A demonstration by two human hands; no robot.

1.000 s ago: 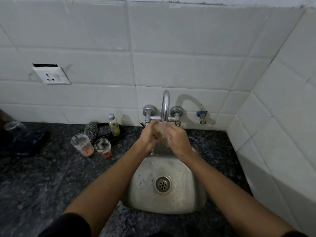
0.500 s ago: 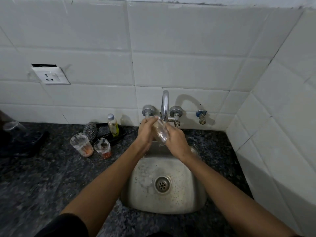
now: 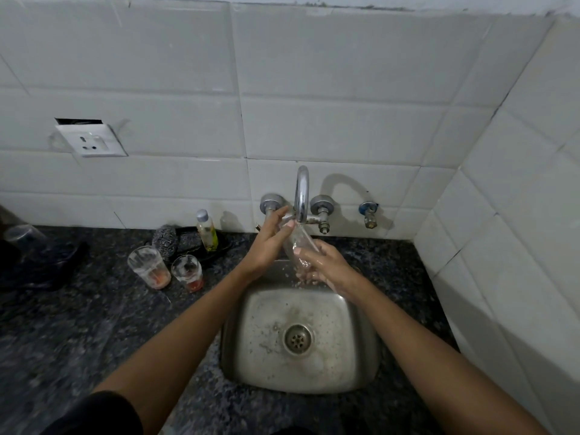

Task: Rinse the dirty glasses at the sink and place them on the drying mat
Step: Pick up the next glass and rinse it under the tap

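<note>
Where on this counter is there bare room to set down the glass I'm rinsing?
Bare dark counter lies in front of the two dirty glasses, left of the sink. A smaller bare strip runs between the sink and the right tiled wall. It is crowded behind the glasses: scrubber, soap bottle, and a dark mat far left.

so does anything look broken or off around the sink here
Yes: the wall socket left of the tap sits crooked, its top edge pulled out of the tiles, leaving a dark gap above it. Nothing else looks damaged.
</note>
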